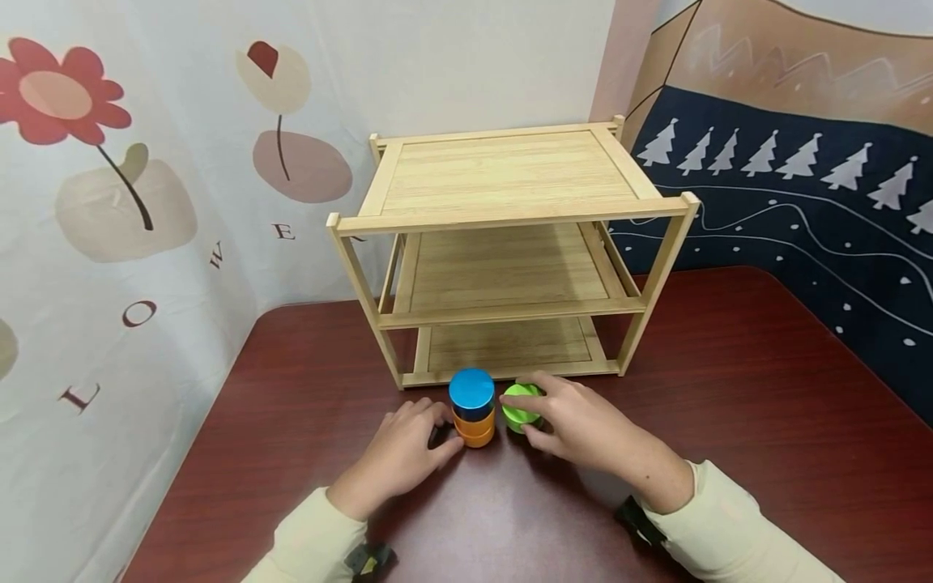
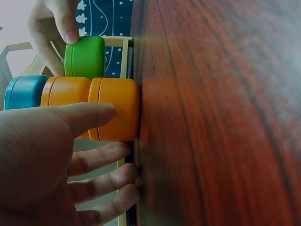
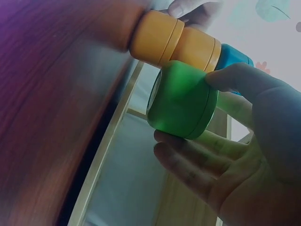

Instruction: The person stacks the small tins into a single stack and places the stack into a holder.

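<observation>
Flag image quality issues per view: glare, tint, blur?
Head: pale glare on the near part of the table, soft shadow below the right hand; left wrist: whitish haze at upper right, wood grain still readable; right wrist: purple cast at upper left, tabletop soft, green container clearer.

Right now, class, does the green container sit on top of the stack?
No, the blue container tops the stack, and the right hand holds the green container beside it.
</observation>
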Tool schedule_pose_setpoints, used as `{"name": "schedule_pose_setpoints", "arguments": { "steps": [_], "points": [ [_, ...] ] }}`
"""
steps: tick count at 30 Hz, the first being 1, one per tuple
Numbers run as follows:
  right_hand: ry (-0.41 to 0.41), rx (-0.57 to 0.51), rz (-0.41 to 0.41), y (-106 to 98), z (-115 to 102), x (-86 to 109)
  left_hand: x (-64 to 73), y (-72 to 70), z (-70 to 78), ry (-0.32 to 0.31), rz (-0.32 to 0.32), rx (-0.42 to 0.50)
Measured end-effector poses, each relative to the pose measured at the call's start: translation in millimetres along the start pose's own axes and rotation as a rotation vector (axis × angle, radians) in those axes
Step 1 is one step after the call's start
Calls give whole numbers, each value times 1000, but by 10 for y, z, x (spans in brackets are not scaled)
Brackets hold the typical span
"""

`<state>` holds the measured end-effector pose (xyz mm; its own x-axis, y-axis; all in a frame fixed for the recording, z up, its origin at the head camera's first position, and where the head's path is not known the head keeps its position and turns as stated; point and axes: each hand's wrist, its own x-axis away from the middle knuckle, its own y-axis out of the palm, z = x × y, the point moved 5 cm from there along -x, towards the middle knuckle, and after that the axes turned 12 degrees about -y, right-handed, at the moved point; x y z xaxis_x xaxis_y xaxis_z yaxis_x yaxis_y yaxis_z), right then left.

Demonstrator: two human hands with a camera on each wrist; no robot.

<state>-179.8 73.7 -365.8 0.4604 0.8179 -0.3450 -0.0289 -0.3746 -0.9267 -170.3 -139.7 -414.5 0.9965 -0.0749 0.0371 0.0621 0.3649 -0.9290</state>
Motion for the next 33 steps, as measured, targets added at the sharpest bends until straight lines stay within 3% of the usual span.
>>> {"name": "schedule_pose_setpoints", "arguments": {
  "steps": [15, 33],
  "points": [
    [-12, 9, 61, -56, -42, 13, 12, 13, 5, 1, -1, 1],
    [-18, -2, 64, -99, -61, -7, 13, -12, 13, 13, 13, -1]
  ]
}}
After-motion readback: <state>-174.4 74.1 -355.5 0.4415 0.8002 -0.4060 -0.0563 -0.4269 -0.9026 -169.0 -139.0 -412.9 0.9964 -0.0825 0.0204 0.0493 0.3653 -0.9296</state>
